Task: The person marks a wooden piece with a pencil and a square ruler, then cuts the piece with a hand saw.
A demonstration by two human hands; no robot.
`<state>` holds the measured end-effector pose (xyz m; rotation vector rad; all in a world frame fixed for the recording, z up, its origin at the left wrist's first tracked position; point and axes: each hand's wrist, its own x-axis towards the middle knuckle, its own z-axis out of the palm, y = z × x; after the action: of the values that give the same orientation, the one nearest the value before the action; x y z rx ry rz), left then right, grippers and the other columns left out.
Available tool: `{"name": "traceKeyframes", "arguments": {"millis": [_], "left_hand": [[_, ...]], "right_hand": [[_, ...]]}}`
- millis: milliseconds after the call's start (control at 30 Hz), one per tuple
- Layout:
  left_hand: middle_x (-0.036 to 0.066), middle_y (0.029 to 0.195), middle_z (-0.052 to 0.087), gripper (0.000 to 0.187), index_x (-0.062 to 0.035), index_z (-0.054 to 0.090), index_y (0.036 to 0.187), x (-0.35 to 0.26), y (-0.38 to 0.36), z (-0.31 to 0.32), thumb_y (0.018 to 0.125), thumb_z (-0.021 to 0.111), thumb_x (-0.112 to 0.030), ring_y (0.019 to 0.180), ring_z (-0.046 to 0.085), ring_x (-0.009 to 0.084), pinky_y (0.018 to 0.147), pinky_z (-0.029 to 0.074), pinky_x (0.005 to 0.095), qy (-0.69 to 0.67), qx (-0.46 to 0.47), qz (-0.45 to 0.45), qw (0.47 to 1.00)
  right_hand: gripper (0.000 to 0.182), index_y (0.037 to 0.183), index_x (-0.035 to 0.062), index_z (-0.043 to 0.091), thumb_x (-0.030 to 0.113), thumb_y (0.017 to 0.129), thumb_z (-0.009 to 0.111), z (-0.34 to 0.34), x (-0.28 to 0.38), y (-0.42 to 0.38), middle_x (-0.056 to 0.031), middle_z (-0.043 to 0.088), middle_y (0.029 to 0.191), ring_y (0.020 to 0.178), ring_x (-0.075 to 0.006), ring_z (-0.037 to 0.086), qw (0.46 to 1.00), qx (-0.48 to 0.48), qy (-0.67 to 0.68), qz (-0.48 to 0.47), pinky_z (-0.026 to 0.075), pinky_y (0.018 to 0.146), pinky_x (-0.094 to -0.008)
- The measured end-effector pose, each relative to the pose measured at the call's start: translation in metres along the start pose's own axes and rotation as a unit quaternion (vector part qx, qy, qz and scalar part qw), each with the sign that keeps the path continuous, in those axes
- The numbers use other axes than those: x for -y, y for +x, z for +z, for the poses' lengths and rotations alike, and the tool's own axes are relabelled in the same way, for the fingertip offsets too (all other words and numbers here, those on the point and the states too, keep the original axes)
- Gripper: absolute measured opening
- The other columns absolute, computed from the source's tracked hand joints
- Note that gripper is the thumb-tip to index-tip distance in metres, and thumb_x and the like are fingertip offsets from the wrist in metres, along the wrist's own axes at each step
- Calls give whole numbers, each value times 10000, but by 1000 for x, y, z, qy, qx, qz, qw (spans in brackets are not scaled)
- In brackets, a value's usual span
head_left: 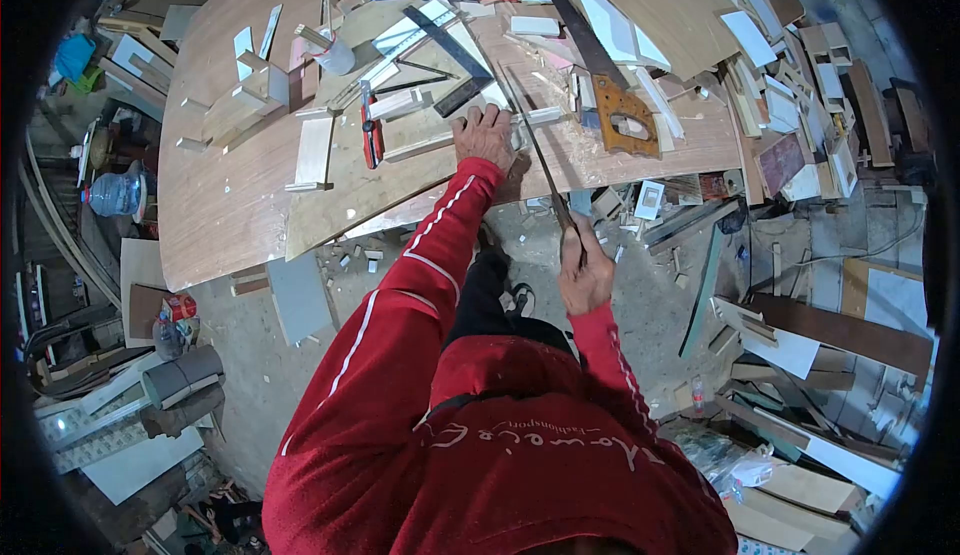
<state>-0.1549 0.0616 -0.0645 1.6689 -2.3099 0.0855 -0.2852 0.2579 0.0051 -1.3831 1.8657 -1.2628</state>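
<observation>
My right hand (584,267) is closed around the near end of a hand saw (540,160), its long dark blade seen almost edge-on. The blade slants up and left over the table edge, crossing a pale wooden strip (543,116). Just left of the blade, my left hand (485,135) presses down on the strip, fingers bent over it. A black and silver try square (450,45) lies beyond my left fingers. To the left of that hand rests a red and black tool (372,135) beside small wood blocks.
A second saw with a wooden handle (626,115) lies to the right on the table (235,175). At left stand a wooden block piece with pegs (245,105) and a white cup (335,57). Offcuts and boards (840,330) cover the floor at right.
</observation>
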Motion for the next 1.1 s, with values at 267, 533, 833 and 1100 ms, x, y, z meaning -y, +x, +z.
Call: {"name": "traceKeyframes", "arguments": {"millis": [267, 533, 833, 1100], "left_hand": [[7, 1017, 543, 456, -178, 615, 1040, -1, 2, -2, 610, 702, -303, 1021, 470, 218, 824, 334, 436, 3, 19, -6, 1000], [-1, 1004, 545, 325, -182, 608, 1003, 2, -1, 10, 682, 644, -220, 985, 482, 215, 790, 335, 430, 15, 1, 5, 1000], [0, 982, 547, 269, -179, 612, 977, 0, -2, 5, 707, 613, -186, 987, 483, 212, 785, 332, 418, -4, -3, 2, 1000], [9, 969, 545, 245, -169, 615, 982, 1, 1, 7, 742, 619, -212, 963, 483, 224, 774, 323, 418, 2, -17, 10, 1000]], "right_hand": [[287, 1206, 104, 579, 127, 924, 529, -19, 3, -21, -207, 608, 679, 531, -258, 638, 999, -7, -34, 7, 462, 490, -336], [252, 1153, 27, 604, 153, 955, 513, 9, 4, 21, -162, 554, 650, 581, -110, 548, 1000, -15, -7, -24, 453, 539, -294], [260, 1193, 122, 580, 152, 945, 507, -17, 7, -10, -193, 530, 615, 480, -223, 568, 999, 10, -29, 13, 440, 482, -340], [269, 1192, 89, 576, 128, 934, 511, 2, -1, 5, -205, 560, 627, 522, -306, 625, 998, -23, -32, -43, 447, 480, -362]]}}
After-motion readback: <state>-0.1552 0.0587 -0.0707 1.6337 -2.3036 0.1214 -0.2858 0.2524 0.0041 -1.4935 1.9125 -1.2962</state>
